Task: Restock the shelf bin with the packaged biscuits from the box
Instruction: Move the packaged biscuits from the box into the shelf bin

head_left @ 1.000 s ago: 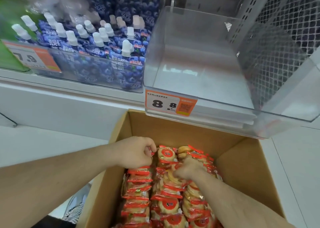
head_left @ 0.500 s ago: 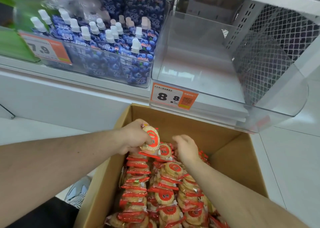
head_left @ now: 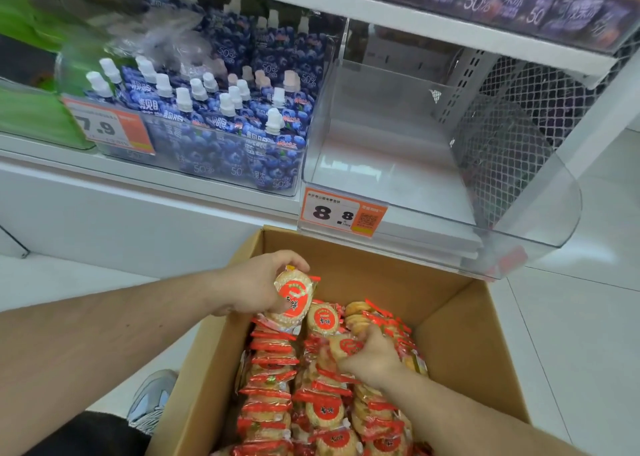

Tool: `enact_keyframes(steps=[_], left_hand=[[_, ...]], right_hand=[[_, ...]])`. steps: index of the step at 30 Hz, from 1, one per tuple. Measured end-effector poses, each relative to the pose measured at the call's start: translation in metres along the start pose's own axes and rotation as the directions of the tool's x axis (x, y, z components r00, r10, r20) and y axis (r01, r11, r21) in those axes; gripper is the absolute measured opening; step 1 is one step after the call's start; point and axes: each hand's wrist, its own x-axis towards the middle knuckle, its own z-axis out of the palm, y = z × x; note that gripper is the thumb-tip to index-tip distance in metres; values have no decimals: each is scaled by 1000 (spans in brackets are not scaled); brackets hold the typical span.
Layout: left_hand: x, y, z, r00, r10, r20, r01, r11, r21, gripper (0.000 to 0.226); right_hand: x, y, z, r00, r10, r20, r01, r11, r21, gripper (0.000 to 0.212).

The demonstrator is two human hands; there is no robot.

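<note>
A brown cardboard box (head_left: pixel 446 344) on the floor holds several rows of round biscuits in clear packs with red labels (head_left: pixel 266 379). My left hand (head_left: pixel 256 287) holds one biscuit pack (head_left: pixel 293 296) lifted just above the left row. My right hand (head_left: pixel 372 357) reaches down into the right side of the box, fingers curled round another pack (head_left: pixel 346 346) that still lies among the rows. Above the box stands a clear plastic shelf bin (head_left: pixel 540 220) with nothing inside it.
An orange price tag reading 8.8 (head_left: pixel 341 211) hangs on the bin's front. To the left a clear bin holds blue spouted pouches (head_left: pixel 221 119) behind a 7.9 tag (head_left: pixel 107 124). A metal mesh panel (head_left: pixel 540 109) closes the right. A grey shoe (head_left: pixel 154 396) rests beside the box.
My left hand stays raised with its pack above the left row. My right hand has dropped from the box's far end into the right rows and closed on a pack. The view tilted up.
</note>
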Motion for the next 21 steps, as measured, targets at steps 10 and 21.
enact_keyframes(steps=[10,21], left_hand=[[-28,42,9,975,208,81,-170,928,-332,76],[-54,87,7,907,387,-167,-418,776,-473,71]], right_hand=[[-122,-50,-56,761,-455,-463,559,822,110,63],[-150,-80,-103,686,-455,-567,646,739,189,49]])
